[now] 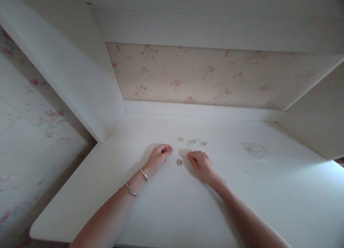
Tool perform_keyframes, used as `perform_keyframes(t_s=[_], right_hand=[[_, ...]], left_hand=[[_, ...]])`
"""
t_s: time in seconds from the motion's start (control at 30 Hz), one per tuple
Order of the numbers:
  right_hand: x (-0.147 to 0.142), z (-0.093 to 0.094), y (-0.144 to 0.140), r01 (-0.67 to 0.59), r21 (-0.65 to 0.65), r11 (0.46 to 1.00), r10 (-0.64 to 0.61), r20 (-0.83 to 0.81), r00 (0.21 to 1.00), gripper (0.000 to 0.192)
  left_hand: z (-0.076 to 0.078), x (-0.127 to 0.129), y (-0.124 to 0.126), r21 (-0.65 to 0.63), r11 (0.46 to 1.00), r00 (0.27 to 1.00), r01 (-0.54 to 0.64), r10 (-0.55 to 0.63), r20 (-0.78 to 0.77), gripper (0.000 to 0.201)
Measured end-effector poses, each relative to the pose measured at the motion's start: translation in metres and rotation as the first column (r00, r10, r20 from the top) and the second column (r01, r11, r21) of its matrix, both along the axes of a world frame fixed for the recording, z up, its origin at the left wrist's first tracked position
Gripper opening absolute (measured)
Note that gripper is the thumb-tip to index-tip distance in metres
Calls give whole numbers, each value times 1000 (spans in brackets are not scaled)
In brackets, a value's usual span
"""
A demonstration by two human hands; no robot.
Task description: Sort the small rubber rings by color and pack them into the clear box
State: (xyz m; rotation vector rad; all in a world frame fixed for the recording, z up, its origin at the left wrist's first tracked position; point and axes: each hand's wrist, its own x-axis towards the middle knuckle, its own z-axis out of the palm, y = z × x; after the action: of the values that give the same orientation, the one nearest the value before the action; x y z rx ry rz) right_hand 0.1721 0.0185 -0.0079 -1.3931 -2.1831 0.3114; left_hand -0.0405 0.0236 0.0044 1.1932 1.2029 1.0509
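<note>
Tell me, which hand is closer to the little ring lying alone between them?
Probably the right hand: its fingertips lie a bit nearer the single ring than the curled left hand.

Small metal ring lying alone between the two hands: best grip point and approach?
The lone small metal ring lies flat on the white desk, apart from the ring cluster. Probably pinch its thin rim across opposite edges from straight above; the right hand is closest. Sliding it to tip one edge may help.

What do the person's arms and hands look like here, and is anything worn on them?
Both forearms are bare, with no sleeves in view. The left wrist carries two thin silver bangles. The left hand and right hand wear no gloves; no rings can be made out.
</note>
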Motion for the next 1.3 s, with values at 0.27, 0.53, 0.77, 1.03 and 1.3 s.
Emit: perform_keyframes(t_s=[0.27,0.53,0.77,1.03,1.3], right_hand=[[5,1,-19,-108,29,994,104,118,988,29],[4,1,-19,-126,51,991,119,121,985,26],[5,-2,-18,-139,51,989,133,103,986,23],[6,0,-18,-133,33,991,128,120,984,21],[6,4,-19,-118,-16,993,119,118,986,24]], left_hand=[[0,1,-2,29,1000,1000,-11,12,-28,32],[3,3,-2,13,1000,999,8,-7,-43,33],[1,3,-2,19,1000,998,14,-13,-68,33],[0,3,-3,29,1000,997,7,-4,-79,32],[2,3,-3,56,998,990,16,-8,-138,32]])
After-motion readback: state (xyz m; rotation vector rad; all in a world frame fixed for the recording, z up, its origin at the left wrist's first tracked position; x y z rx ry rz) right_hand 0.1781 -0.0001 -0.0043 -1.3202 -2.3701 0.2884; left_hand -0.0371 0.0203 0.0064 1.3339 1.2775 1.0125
